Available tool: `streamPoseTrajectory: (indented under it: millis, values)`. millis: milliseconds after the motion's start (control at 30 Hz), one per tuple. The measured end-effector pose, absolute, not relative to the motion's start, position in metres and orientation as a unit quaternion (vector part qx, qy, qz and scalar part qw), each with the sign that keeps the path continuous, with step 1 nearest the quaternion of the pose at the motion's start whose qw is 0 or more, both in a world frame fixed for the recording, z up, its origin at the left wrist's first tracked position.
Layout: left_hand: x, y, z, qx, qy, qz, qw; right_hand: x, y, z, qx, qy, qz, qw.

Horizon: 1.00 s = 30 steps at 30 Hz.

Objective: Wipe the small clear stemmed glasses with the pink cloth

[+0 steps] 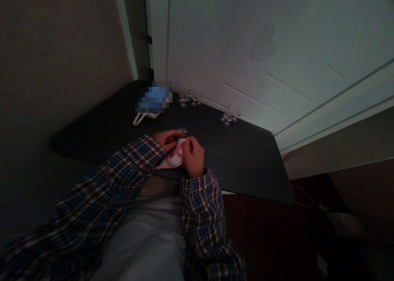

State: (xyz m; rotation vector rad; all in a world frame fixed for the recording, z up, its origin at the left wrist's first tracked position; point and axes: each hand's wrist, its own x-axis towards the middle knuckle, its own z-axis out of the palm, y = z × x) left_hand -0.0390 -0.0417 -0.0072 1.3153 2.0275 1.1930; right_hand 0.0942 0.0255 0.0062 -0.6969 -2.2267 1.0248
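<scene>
A small pink-and-white item, soft-looking like cloth or a pouch, is between my hands above the desk's near edge; its exact kind is unclear in the dim light. My left hand has curled fingers, with the thumb against the item's upper left. The fingers of my right hand are closed on its upper right side. A clear suction cup shows just past my left fingertips. Whether it is held or attached to the item I cannot tell.
On the dark desk, clear suction cups lie in clusters along the white panel at the back. A blurred blue item with a white loop lies at the back left. A thin cable runs below the right edge.
</scene>
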Motion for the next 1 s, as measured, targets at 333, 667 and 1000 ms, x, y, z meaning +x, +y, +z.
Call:
streamPoseTrajectory:
  millis: [333, 667, 1000]
  values:
    - [-0.0397, -0.0419, -0.0069, 0.486, 0.726, 0.435, 0.217, 0.0944, 0.0254, 0.0072, -0.259, -0.835, 0.385, 0.295]
    - [-0.0379, -0.0416, -0.0105, 0.481, 0.740, 0.430, 0.192, 0.0950, 0.0254, 0.0087, -0.259, -0.837, 0.384, 0.291]
    - [-0.0385, -0.0406, -0.0120, 0.481, 0.745, 0.423, 0.188, 0.0952, 0.0256, 0.0086, -0.253, -0.838, 0.387, 0.290]
